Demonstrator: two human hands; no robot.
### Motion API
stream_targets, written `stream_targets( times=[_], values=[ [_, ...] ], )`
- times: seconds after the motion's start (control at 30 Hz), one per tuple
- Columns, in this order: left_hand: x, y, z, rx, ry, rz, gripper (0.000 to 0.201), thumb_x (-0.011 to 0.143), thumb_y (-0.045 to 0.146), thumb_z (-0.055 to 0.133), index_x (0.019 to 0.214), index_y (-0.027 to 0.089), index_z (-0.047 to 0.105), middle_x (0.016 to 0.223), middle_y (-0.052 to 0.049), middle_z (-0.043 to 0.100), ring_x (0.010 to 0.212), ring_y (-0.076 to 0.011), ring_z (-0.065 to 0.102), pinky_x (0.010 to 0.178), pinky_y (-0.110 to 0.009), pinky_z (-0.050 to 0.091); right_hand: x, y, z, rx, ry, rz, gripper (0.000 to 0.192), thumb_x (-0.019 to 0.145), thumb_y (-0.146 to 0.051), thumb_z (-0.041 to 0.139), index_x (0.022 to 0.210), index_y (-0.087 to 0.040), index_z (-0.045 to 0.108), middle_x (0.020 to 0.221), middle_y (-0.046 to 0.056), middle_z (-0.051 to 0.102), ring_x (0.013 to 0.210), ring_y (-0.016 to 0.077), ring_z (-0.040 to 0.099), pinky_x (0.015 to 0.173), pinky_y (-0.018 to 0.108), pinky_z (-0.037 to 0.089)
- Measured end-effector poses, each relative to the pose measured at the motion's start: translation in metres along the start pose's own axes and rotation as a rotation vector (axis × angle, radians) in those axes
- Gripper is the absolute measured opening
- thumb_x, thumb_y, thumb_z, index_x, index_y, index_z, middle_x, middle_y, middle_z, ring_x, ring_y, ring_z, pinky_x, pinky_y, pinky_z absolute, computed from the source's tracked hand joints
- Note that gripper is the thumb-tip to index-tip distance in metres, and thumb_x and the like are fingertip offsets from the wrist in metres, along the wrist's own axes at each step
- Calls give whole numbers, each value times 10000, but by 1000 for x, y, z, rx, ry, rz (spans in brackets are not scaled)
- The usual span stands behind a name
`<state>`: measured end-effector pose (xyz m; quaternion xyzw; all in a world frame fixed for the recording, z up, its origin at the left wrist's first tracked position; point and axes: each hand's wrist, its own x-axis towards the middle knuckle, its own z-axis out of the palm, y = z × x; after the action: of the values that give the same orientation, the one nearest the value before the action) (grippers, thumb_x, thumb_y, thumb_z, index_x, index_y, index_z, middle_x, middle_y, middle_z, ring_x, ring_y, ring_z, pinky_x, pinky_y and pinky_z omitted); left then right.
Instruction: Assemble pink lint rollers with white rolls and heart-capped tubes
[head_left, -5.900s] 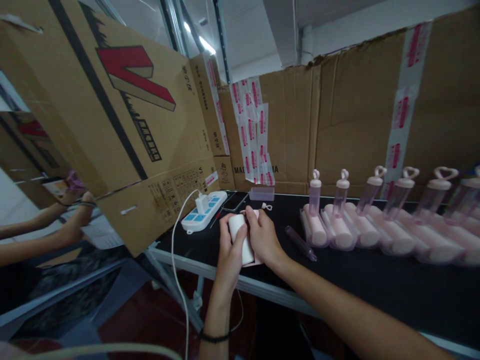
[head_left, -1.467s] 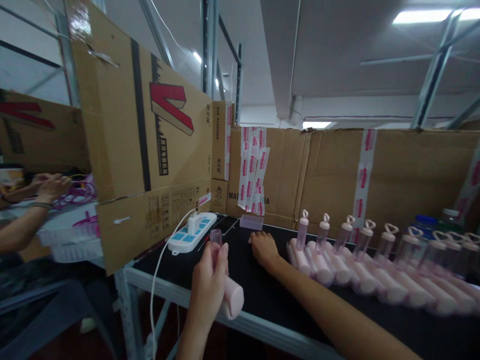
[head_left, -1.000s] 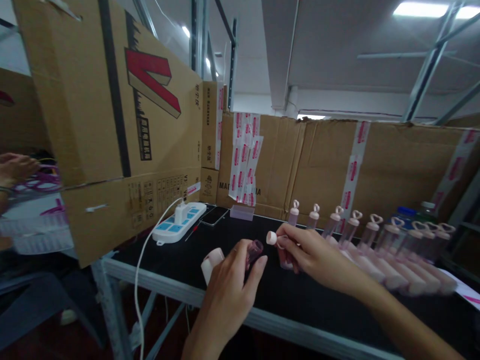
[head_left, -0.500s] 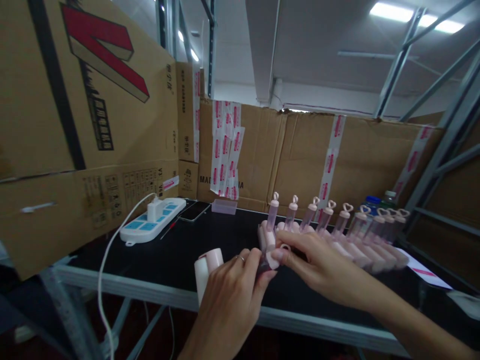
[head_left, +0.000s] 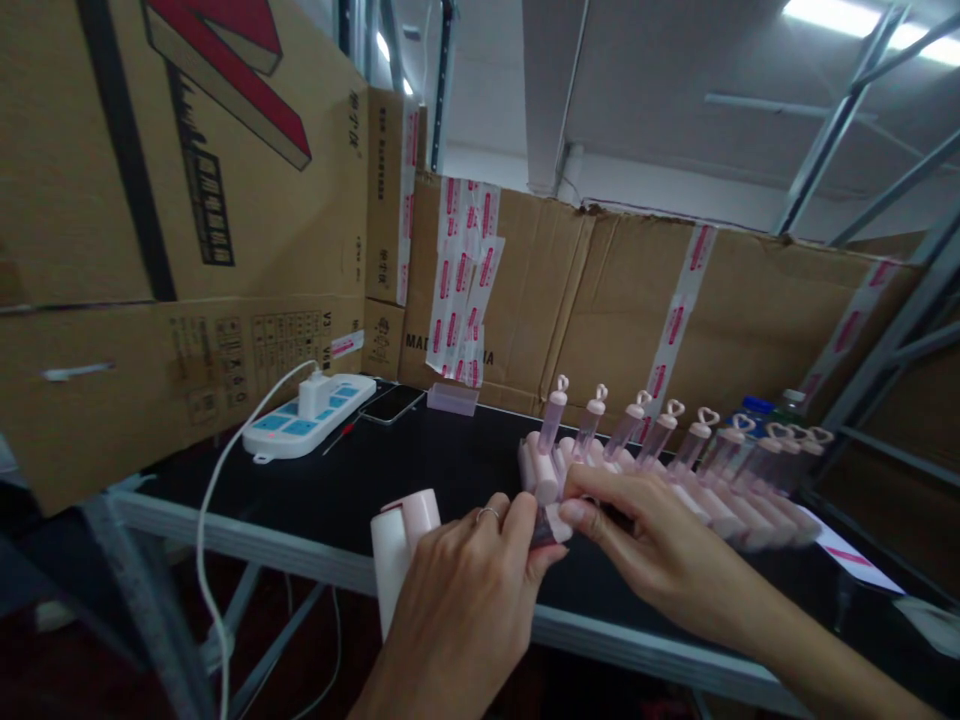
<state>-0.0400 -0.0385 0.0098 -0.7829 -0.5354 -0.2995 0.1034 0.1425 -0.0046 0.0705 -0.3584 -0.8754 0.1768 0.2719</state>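
My left hand [head_left: 461, 610] grips a pink lint roller [head_left: 397, 565] by its translucent purple handle, the white and pink roller end pointing left over the table's front edge. My right hand [head_left: 652, 555] pinches a small pink cap [head_left: 559, 522] against the end of that handle. The handle itself is mostly hidden under my fingers. Just behind my hands a row of several finished pink rollers [head_left: 675, 465] stands with heart-topped handles upright.
The black table [head_left: 450, 470] carries a white and blue power strip [head_left: 309, 418] with a white cable [head_left: 217, 500], a phone [head_left: 391, 403] and a small clear box [head_left: 453, 398]. Cardboard walls [head_left: 600, 310] close in the left and back. Bottles [head_left: 757, 408] stand far right.
My left hand lifted the roller, my right hand picked up a cap and brought it to the handle's end. In the last half second both hands stay pressed together.
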Motion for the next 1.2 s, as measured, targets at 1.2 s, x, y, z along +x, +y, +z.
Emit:
stream_targets(
  times=[1.2],
  values=[
    [-4, -13, -9, -23, 25, -107, 130, 1050, 328, 449, 1015, 247, 544, 921, -34, 711, 821, -279, 716, 631, -369, 393, 29, -12, 16, 88, 21, 81, 400, 1022, -468, 467, 730, -205, 541, 684, -16, 527, 646, 146, 458, 596, 286, 326]
  ],
)
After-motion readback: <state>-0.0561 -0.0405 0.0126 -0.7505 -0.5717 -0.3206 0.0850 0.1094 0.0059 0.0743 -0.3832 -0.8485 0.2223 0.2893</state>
